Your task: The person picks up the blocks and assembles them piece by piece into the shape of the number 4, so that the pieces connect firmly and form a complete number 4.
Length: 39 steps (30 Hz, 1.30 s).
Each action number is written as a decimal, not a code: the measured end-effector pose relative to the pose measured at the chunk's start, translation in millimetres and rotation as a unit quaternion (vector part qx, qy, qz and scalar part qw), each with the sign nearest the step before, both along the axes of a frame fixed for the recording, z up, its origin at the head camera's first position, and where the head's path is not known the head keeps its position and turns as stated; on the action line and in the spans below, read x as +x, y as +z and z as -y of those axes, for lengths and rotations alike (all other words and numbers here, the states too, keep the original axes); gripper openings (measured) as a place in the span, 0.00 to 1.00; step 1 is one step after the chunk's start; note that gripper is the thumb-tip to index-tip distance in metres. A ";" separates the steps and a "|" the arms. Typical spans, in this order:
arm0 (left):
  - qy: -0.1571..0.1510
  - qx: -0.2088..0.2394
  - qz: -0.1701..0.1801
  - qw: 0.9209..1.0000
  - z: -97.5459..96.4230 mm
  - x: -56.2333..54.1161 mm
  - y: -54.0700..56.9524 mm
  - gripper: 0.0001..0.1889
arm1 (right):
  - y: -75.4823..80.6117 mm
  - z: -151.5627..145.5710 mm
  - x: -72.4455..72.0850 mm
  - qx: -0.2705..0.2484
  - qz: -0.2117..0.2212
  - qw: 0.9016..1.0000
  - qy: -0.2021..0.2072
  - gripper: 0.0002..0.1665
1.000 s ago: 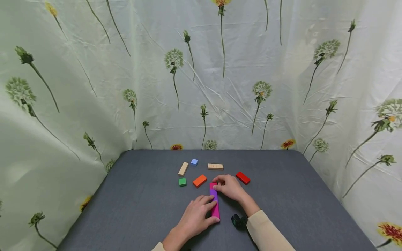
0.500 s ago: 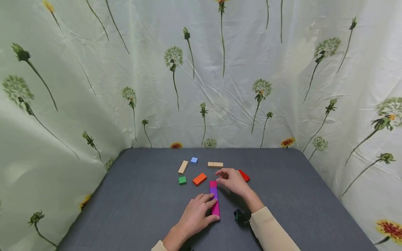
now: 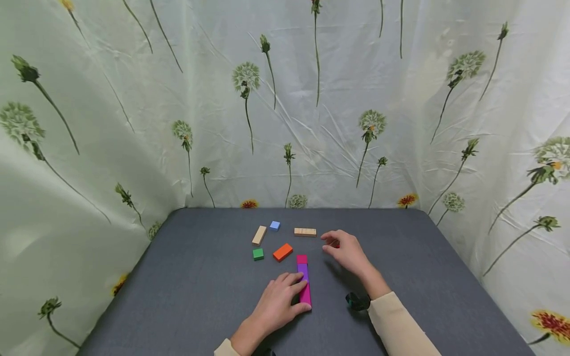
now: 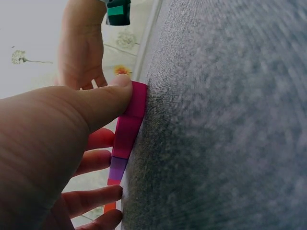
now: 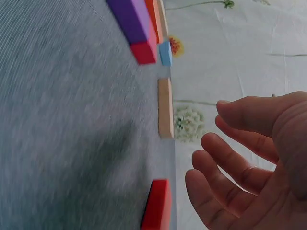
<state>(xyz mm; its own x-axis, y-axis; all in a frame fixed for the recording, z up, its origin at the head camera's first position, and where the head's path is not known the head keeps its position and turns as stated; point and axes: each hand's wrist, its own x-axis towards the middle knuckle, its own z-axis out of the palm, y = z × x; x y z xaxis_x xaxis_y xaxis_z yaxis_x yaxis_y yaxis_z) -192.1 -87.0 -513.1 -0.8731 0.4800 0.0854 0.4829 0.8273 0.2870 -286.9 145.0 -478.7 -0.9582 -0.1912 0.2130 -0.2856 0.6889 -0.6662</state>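
Observation:
A straight row of blocks lies on the table, made up of a magenta block [image 3: 305,295], a purple block [image 3: 303,271] and a pinkish-red block [image 3: 302,259] at the far end. My left hand [image 3: 278,300] rests at the row with fairly straight fingers. Its thumb touches the magenta block's near end, and its fingertips lie along the row's left side and top. Raised above the table, my right hand [image 3: 349,253] has loosely bent fingers and holds nothing. Beneath it is a red block [image 5: 157,206], mostly hidden by the hand in the head view.
Loose blocks lie beyond the row: an orange block [image 3: 282,252], a green block [image 3: 258,254], a small blue block [image 3: 274,226] and two plain wooden blocks, one slanted [image 3: 259,236], one sideways [image 3: 305,232]. A flowered curtain [image 3: 285,99] hangs behind the dark table [image 3: 178,296].
My right hand has let go of the pinkish-red block at the row's far end and moved right and away, over the red block. The left hand stays at the row.

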 end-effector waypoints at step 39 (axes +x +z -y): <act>0.007 -0.004 0.016 1.000 0.3 2.0 2.0 0.35 | -30.3 -44.1 -13.9 0.081 0.002 0.994 -0.067 0.22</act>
<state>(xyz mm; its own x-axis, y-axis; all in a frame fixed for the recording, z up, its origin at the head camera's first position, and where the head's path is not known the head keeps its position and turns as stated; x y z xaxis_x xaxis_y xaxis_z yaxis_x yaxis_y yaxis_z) -190.2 -87.4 -511.1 -0.8823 0.4677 0.0527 0.4613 0.8368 0.2948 -300.8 189.2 -508.9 -0.9783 -0.0940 0.1849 -0.1816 0.8189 -0.5445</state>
